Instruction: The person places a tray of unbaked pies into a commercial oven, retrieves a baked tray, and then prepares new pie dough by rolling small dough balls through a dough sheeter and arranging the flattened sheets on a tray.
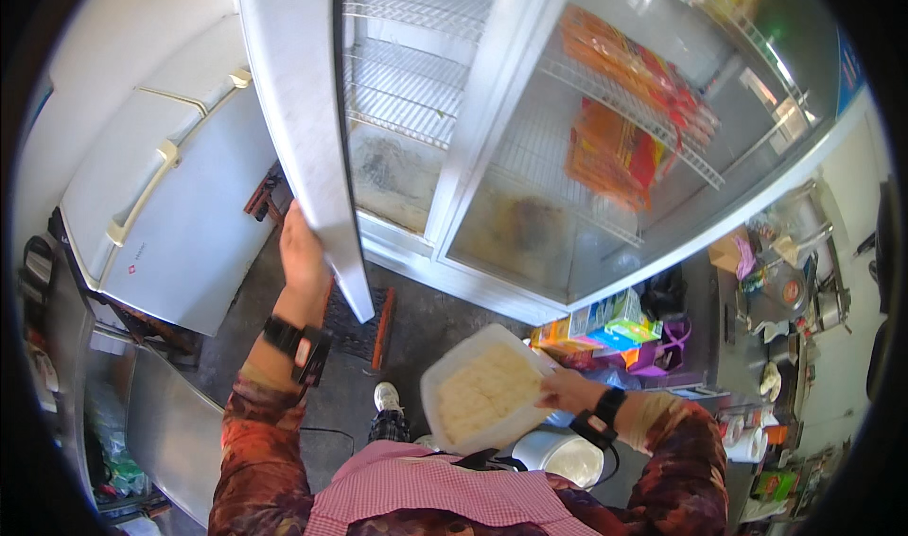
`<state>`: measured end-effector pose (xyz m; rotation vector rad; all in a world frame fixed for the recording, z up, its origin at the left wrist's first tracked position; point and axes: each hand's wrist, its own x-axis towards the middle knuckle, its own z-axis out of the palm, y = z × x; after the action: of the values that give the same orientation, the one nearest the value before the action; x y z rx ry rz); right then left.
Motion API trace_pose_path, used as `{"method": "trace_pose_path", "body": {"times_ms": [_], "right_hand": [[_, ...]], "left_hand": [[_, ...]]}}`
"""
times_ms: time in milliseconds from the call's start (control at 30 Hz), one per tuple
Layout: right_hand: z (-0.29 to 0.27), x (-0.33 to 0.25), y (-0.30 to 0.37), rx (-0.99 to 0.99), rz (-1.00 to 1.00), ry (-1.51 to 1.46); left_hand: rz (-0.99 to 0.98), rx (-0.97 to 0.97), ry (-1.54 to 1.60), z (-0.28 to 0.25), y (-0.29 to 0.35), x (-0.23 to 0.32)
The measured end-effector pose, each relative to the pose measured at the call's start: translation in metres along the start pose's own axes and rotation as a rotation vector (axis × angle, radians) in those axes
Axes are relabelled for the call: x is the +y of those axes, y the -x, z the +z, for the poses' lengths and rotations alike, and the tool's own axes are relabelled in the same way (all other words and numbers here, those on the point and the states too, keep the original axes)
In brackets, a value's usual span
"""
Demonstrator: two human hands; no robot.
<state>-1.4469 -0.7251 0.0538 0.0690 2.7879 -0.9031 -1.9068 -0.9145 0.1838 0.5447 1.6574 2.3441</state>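
My left hand (303, 255) grips the edge of the white-framed fridge door (301, 139), which stands swung open in front of me. Its fingertips are partly hidden behind the door edge. With my right hand (567, 391) I hold a white plastic tub (441, 385) by its right side. A pale, whitish food (487, 394) with an uneven surface fills the tub's bottom; its exact kind cannot be made out. Through the open doorway of the display fridge (462, 111), bare wire shelves (407, 73) show. Orange packets (615, 153) lie on shelves behind the other glass door.
A white chest freezer (180, 233) stands at the left, above a steel surface (175, 423). Boxes and bags (605, 328) sit on the floor by the fridge's right corner. A white bucket (567, 456) is below my right forearm. Pans (780, 290) crowd the right-hand counter.
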Motion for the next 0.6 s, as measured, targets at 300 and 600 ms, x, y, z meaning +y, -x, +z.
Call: {"method": "trace_pose_path", "body": {"times_ms": [300,600], "right_hand": [[0.047,-0.084,0.182,0.834,1.420,-1.469],[0.081,-0.156,0.313,1.521,1.288,-1.822]], "left_hand": [[0.855,0.103,-0.767,0.188,-0.077,-0.121],[0.734,0.182,-0.759,0.294,-0.228,-0.233]]}}
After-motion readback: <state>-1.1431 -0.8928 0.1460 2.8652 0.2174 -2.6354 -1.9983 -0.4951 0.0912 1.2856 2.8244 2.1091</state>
